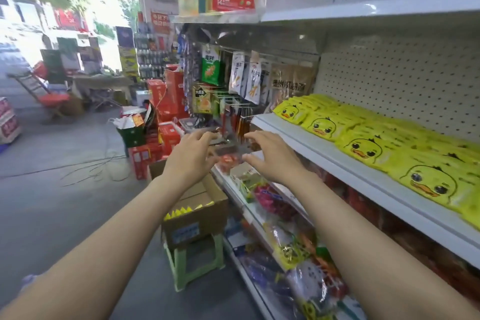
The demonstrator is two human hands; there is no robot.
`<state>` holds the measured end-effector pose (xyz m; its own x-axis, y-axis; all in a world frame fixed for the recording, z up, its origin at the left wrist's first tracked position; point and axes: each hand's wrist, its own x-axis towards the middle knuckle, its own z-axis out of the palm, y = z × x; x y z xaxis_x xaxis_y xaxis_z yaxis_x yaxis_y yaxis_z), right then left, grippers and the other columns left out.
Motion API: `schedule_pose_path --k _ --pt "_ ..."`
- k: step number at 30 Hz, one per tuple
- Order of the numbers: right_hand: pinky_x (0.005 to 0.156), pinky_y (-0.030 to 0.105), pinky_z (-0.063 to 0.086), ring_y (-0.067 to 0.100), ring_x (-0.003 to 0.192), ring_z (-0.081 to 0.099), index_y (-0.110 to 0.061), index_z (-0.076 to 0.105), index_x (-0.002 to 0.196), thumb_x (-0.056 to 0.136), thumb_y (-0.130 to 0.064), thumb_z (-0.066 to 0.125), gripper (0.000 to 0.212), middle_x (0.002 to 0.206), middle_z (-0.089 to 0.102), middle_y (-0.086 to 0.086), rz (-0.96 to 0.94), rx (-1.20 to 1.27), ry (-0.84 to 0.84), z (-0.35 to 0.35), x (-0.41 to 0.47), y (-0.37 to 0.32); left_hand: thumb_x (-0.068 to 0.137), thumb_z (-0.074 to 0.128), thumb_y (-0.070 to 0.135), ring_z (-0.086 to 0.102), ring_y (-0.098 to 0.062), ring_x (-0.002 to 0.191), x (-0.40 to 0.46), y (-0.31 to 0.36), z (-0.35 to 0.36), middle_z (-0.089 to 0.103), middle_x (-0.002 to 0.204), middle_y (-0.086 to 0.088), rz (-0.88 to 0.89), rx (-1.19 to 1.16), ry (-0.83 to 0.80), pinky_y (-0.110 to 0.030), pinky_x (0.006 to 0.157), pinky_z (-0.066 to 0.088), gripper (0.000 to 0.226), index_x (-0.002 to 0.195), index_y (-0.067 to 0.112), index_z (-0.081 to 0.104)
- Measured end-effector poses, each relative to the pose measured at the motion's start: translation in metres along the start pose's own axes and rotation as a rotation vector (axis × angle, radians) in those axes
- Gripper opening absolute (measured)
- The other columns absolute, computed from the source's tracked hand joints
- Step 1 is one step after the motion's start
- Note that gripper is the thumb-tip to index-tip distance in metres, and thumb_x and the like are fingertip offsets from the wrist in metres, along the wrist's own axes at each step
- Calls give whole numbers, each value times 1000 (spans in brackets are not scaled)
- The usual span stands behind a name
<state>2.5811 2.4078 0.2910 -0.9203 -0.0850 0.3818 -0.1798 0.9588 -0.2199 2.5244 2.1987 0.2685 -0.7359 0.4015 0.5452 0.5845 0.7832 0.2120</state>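
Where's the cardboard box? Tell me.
Head view, lower centre: the box sits on a green stool, left of the shelves, below the left hand.

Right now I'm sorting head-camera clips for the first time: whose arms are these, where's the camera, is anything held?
The camera sits on a person's head, looking forward and down, so both arms are their own. The left hand and right hand reach for a blurred clear packet near the end of a shop shelf. The right looks open; the left's grip is unclear. Yellow duck packs lie on that shelf. A cardboard box rests on a green stool.
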Motion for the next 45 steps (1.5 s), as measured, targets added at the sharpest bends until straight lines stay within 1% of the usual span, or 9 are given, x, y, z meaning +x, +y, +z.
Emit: schedule_pose_path --k 7,12,16,20,24,29,34,39,45 --pt "110 36 32 20 134 38 -28 45 141 93 -46 58 53 145 46 -4 -12 34 -54 80 103 -21 82 69 31 50 -27 112 39 -108 34 54 126 -3 -47 36 -39 -40 87 48 53 131 24 48" --pt "104 36 40 18 129 42 -30 47 138 92 -46 57 50 139 51 -7 -18 47 -126 146 176 -11 81 71 32 49 -28 114 78 -179 81 54 123 -5 -105 21 -104 -39 91 44 54 129 22 50" --pt "108 36 34 22 135 38 -25 45 142 94 -44 58 53 145 45 -4 7 71 -208 213 245 8 82 71 33 49 -29 115 117 -244 137 54 126 -6 -134 15 -175 -41 93 45 55 131 23 49" --pt "105 37 35 25 132 40 -23 47 140 93 -44 60 54 142 48 2 81 105 -316 294 312 38 82 71 35 47 -30 118 157 -306 208 51 130 -8 -192 -32 -304 -41 95 45 59 134 20 47" --pt "106 34 31 28 134 37 -18 46 141 93 -39 61 54 144 47 9 205 162 -528 376 355 72 84 69 31 47 -30 119 178 -356 283 52 126 -9 -256 -101 -507 -39 98 41 56 134 20 47" --pt "104 35 36 30 134 40 -14 44 144 94 -39 61 58 144 45 13 383 206 -770 464 362 104 83 71 31 49 -29 118 172 -398 369 57 124 -10 -284 -205 -726 -32 98 35 52 130 18 53" --pt "99 36 42 31 128 49 -15 49 140 92 -45 61 58 139 53 14 536 212 -940 549 337 126 79 73 42 50 -29 119 148 -434 452 57 124 -10 -347 -307 -1013 -37 96 43 56 128 24 54" --pt "95 32 43 30 125 53 -15 52 138 93 -41 62 53 138 57 12 739 252 -1023 619 313 141 79 75 38 59 -26 106 131 -467 523 64 115 -7 -320 -426 -1228 -30 84 42 53 126 21 58" --pt "98 32 44 29 126 53 -12 53 138 90 -36 67 55 138 57 13 1002 349 -998 681 287 152 72 79 41 61 -28 104 110 -489 590 63 118 -12 -253 -571 -1388 -24 84 40 62 124 12 63"
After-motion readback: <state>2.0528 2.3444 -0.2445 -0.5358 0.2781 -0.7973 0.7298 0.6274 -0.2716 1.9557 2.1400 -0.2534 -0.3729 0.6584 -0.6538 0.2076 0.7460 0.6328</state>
